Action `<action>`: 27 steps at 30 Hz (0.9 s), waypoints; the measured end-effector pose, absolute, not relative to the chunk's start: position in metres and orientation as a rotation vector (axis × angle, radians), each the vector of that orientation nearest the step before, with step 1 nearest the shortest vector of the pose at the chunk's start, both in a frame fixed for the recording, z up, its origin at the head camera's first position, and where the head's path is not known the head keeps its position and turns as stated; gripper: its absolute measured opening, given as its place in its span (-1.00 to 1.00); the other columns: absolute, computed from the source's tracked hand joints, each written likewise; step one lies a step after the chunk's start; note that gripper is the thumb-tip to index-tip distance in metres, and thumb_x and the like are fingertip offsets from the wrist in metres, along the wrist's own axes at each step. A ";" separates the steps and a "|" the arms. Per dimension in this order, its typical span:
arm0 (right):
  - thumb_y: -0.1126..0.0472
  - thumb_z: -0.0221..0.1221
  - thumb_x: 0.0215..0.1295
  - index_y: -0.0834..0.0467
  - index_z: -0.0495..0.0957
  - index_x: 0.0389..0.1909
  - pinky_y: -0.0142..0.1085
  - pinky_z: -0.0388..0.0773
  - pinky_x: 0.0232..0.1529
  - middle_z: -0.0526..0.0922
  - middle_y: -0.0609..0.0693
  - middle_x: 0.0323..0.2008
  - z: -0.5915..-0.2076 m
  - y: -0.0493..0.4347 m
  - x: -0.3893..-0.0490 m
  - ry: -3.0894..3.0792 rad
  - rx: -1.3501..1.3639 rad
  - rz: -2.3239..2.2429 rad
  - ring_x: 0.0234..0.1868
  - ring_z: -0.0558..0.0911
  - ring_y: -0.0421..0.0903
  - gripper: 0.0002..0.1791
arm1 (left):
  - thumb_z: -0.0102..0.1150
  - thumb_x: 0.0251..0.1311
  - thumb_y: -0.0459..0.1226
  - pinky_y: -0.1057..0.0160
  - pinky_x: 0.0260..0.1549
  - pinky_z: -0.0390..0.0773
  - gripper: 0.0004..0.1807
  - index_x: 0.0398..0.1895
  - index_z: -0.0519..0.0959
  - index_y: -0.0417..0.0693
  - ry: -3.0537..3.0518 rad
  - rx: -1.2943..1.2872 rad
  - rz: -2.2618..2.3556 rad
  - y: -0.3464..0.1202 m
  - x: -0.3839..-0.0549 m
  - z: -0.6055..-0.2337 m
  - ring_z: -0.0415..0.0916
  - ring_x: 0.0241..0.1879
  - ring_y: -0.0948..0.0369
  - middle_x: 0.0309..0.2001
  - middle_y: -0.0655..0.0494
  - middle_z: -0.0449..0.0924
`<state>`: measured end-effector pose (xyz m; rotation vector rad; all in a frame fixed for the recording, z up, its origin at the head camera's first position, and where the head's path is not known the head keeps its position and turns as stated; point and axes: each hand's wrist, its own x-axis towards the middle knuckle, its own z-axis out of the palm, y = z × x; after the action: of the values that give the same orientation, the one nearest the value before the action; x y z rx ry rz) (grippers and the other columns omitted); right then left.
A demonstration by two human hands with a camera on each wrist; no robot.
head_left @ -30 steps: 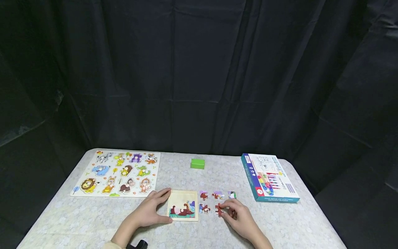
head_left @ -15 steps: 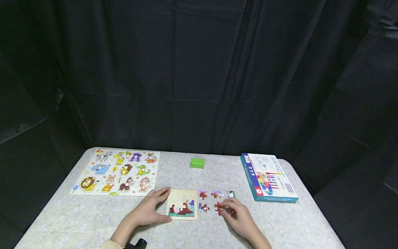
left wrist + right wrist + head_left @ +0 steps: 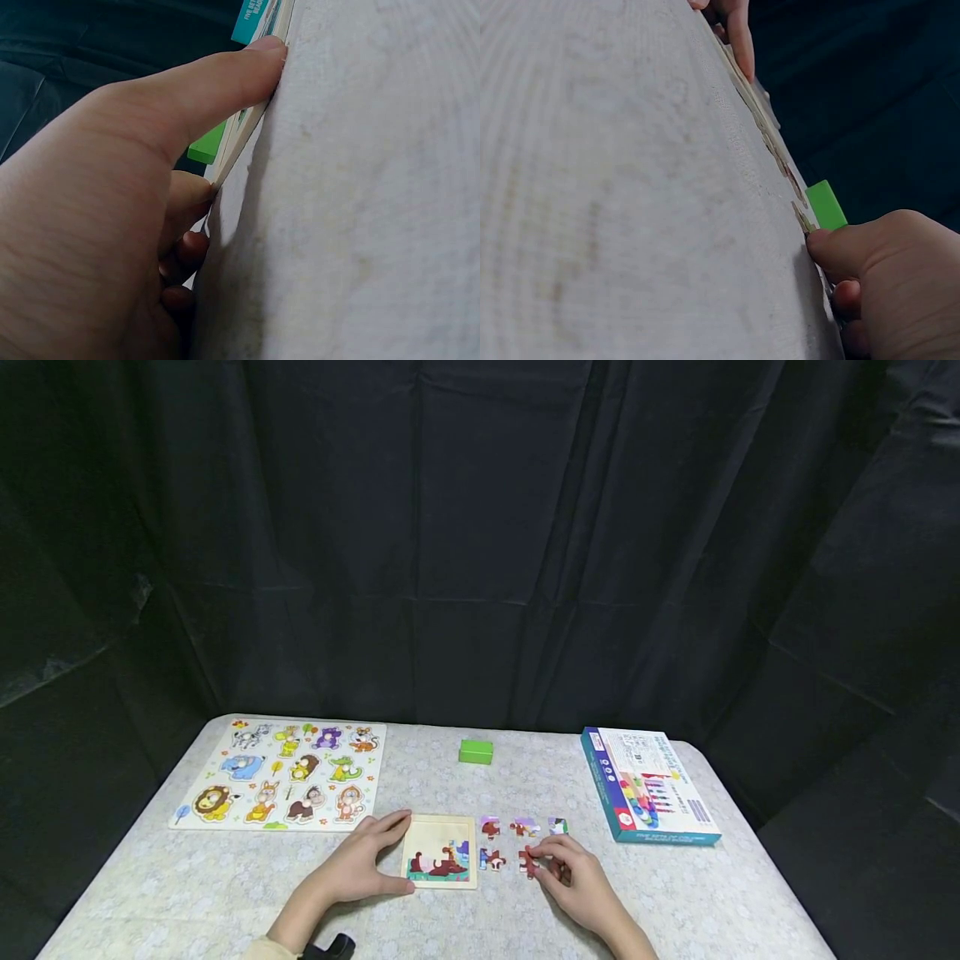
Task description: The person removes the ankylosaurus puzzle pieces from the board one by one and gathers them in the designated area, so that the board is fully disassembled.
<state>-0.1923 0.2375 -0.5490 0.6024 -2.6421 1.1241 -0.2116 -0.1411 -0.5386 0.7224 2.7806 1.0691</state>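
A small wooden puzzle tray (image 3: 427,832) lies at the front middle, with assembled picture pieces along its bottom and right side. My left hand (image 3: 366,865) grips its left side, thumb at the near corner and index finger at the far one. In the left wrist view the thumb presses the tray's edge (image 3: 247,133). My right hand (image 3: 577,883) pinches a reddish-brown jigsaw piece (image 3: 526,862) at its right side, low over the cloth. Its other fingers curl under the palm. More loose jigsaw pieces (image 3: 492,860) lie between the tray and this hand, with others in a row behind.
Back left lies a large animal puzzle board (image 3: 281,785). A green block (image 3: 476,752) sits behind the tray. On the right is a flat toy box (image 3: 652,787) with teal sides. Patterned cloth covers the table (image 3: 420,785), and a black curtain (image 3: 465,543) hangs behind.
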 end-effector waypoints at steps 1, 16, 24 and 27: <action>0.38 0.46 0.23 0.09 0.77 -0.12 -0.43 0.49 -0.41 0.67 -0.15 -0.14 -0.548 0.237 -0.192 -2.645 0.596 1.128 -0.41 0.46 -0.39 -0.77 | 0.63 -0.07 0.18 -0.12 0.33 0.44 0.15 0.55 0.40 -0.22 2.782 0.725 1.067 -0.141 -0.213 -0.539 0.37 0.24 0.14 0.60 0.01 0.31; 0.40 0.44 0.24 0.10 0.78 -0.12 -0.42 0.48 -0.41 0.67 -0.13 -0.12 -0.545 0.238 -0.193 -2.638 0.576 1.153 -0.41 0.46 -0.38 -0.77 | 0.62 -0.07 0.18 -0.19 0.37 0.39 0.17 0.56 0.37 -0.21 2.753 0.723 1.069 -0.140 -0.220 -0.533 0.34 0.31 0.08 0.62 0.00 0.27; 0.39 0.43 0.27 0.08 0.77 -0.13 -0.42 0.49 -0.40 0.67 -0.13 -0.11 -0.546 0.239 -0.192 -2.635 0.608 1.189 -0.40 0.46 -0.38 -0.78 | 0.63 -0.07 0.17 -0.28 0.41 0.32 0.18 0.57 0.36 -0.23 2.725 0.705 1.106 -0.141 -0.215 -0.536 0.31 0.38 0.01 0.62 -0.03 0.27; 0.35 0.41 0.32 0.08 0.76 -0.12 -0.42 0.49 -0.39 0.66 -0.10 -0.09 -0.546 0.238 -0.191 -2.667 0.598 1.218 -0.38 0.46 -0.37 -0.82 | 0.63 -0.07 0.17 -0.29 0.40 0.32 0.18 0.57 0.36 -0.22 2.710 0.692 1.119 -0.141 -0.213 -0.538 0.31 0.37 0.02 0.63 -0.02 0.26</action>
<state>-0.1910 0.2383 -0.5456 0.5982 -2.6667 1.2178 -0.2126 -0.1413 -0.5376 0.6925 2.7096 1.1193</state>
